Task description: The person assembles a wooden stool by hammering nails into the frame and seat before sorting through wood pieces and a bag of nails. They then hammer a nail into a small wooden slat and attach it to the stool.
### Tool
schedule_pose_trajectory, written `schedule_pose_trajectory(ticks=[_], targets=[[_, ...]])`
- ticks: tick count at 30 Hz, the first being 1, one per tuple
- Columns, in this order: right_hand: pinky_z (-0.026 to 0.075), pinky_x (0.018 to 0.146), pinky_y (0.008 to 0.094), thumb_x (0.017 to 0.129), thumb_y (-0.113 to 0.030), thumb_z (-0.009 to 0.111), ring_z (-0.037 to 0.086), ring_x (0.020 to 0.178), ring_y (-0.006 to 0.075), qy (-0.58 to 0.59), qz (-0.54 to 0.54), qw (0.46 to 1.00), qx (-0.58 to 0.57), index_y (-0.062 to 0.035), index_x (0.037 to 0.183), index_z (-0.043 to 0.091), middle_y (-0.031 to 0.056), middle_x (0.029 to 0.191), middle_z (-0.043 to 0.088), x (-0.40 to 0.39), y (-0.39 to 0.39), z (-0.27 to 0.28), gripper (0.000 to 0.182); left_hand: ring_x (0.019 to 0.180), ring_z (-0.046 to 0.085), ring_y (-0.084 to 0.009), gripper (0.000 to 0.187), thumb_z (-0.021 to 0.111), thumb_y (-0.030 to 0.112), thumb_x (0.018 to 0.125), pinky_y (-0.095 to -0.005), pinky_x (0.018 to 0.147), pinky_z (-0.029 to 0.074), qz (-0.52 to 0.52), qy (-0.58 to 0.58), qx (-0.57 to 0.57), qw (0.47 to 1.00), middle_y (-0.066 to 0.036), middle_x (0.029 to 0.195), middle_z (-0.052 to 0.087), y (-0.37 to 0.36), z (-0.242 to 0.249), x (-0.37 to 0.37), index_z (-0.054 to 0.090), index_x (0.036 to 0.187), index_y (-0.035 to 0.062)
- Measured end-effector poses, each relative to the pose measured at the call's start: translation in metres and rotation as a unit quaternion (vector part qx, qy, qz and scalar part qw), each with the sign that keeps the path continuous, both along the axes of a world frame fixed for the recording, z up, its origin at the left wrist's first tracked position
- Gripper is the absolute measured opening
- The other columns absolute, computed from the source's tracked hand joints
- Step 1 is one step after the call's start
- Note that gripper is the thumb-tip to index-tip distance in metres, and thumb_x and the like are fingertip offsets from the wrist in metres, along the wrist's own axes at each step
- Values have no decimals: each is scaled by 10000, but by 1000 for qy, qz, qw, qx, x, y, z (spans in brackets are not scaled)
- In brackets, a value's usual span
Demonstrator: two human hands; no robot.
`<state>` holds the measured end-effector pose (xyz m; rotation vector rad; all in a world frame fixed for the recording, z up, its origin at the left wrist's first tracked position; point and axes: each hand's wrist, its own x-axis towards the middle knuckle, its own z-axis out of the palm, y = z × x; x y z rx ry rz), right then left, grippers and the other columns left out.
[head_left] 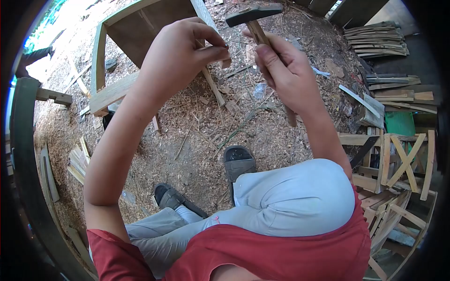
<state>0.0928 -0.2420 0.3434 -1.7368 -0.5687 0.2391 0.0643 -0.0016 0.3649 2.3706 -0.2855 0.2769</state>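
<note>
In the head view, my right hand (pixel 290 70) is wrapped round the wooden handle of a hammer (pixel 255 28). Its dark metal head points up, and the handle end shows below my wrist. My left hand (pixel 180 49) is closed in a pinch to the left of the hammer, apart from it. A tiny dark tip shows at its fingertips, too small to name. Just under those fingers is the end of a light wooden piece (pixel 226 62). Behind my left hand and forearm stands a wooden frame (pixel 99 61) with a dark panel, partly hidden by them.
Wood shavings cover the ground (pixel 187 140). Stacked slats (pixel 377 40) lie at the upper right, above a green object (pixel 400 122). Wooden frames with crossed slats (pixel 407 161) stand at the right. A dark post (pixel 26 154) rises along the left edge.
</note>
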Motion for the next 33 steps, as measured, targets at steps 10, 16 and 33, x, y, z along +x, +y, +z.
schedule_pose_trajectory(ticks=[10, 16, 33], targets=[[387, 554, 284, 1075, -135, 681, 527, 587, 67, -203, -44, 973, -103, -243, 1424, 656, 20, 765, 700, -15, -12, 19, 367, 791, 680, -102, 220, 871, 200, 923, -306, 728, 524, -6, -4, 0, 1000, -21, 929, 673, 1, -1, 0, 826, 1006, 2], [359, 563, 263, 1088, -137, 682, 486, 611, 28, -242, -44, 959, -142, -221, 1430, 678, -6, 788, 713, -13, -13, 20, 352, 771, 679, -108, 205, 864, 183, 927, -306, 725, 526, -9, -2, -6, 1000, -29, 935, 681, -1, -1, -1, 826, 1004, -3], [420, 561, 246, 1073, -135, 704, 556, 621, 21, -338, -49, 937, -77, -214, 1427, 685, 26, 860, 771, -8, -12, 19, 363, 787, 691, -107, 190, 869, 167, 919, -307, 730, 531, -7, -8, -9, 1000, -35, 939, 697, -1, -1, 0, 827, 1001, 1]])
